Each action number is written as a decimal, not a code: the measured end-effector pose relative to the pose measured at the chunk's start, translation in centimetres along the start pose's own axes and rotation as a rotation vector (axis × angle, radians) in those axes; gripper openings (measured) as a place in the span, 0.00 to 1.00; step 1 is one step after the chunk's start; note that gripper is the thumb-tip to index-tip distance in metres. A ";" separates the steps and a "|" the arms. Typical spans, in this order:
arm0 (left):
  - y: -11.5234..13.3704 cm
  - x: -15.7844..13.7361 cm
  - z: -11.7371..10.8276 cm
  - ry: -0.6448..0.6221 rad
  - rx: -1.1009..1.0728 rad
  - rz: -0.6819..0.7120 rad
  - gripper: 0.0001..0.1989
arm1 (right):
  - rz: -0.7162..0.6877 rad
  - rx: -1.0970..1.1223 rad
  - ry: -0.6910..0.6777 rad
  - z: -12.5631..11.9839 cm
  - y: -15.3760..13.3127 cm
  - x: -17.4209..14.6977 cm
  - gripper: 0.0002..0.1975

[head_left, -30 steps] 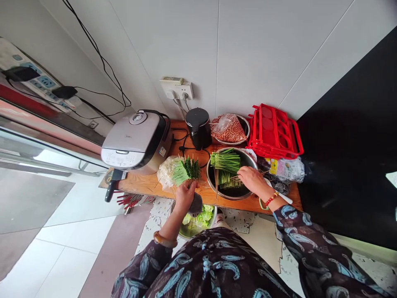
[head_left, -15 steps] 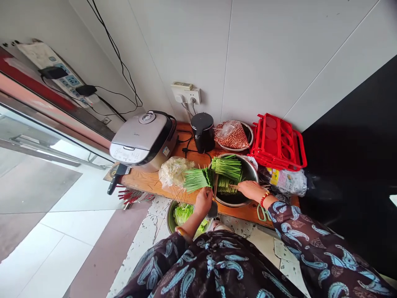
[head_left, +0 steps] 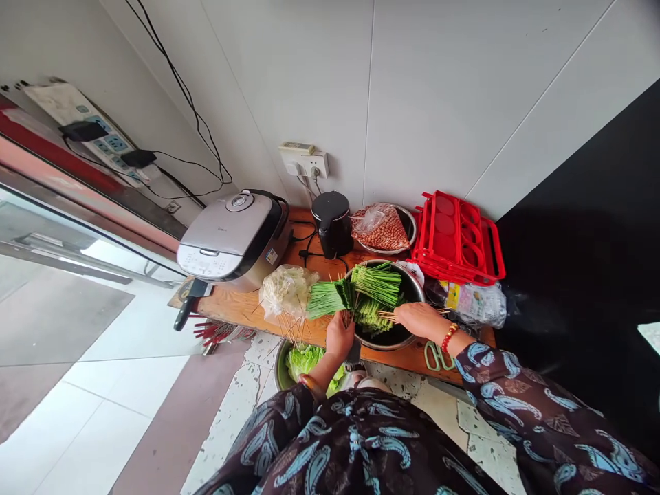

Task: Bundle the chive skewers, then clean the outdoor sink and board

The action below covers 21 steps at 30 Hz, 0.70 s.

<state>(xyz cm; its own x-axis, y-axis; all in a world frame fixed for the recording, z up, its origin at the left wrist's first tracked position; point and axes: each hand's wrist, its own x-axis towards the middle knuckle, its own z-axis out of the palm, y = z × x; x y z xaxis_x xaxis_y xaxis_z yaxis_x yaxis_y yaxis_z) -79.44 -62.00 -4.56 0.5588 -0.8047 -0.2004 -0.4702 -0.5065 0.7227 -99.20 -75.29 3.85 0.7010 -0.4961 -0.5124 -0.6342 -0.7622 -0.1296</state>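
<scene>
My left hand [head_left: 339,337] is closed round the sticks of a bundle of skewered green chives [head_left: 328,298], held at the left rim of a metal bowl [head_left: 419,294]. My right hand [head_left: 420,320] grips thin wooden skewers [head_left: 388,315] over the bowl's right side; their far ends meet darker green vegetable pieces [head_left: 372,314] in the bowl. Another bundle of cut green stalks [head_left: 377,283] rests across the back of the bowl. Left of the chives sits a plastic bag of pale vegetables [head_left: 289,289], with several bare skewers [head_left: 293,326] sticking out in front.
A rice cooker [head_left: 232,237], a cleaver [head_left: 190,302], a black kettle [head_left: 331,223] and bagged peanuts [head_left: 384,230] stand on the wooden bench [head_left: 232,302]. Red plastic racks [head_left: 458,237] are at the right, green-handled scissors [head_left: 437,356] near the front edge. A basin of lettuce [head_left: 305,363] is below.
My right hand has tilted slightly, and the skewers with the darker green pieces have shifted in the bowl. My left hand keeps its hold on the chives. The whole view has moved a little.
</scene>
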 end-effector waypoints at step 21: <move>0.1 0.8 -1.6 0.142 -0.103 0.088 0.03 | 0.035 0.106 0.002 0.2 2.4 -4.0 0.14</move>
<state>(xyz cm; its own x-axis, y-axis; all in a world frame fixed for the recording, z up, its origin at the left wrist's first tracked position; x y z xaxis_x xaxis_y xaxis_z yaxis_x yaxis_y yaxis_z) -77.97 -62.15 -3.62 0.6127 -0.7891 -0.0429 -0.4533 -0.3954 0.7988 -103.54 -75.04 5.46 0.6786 -0.5222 -0.5165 -0.6889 -0.6964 -0.2011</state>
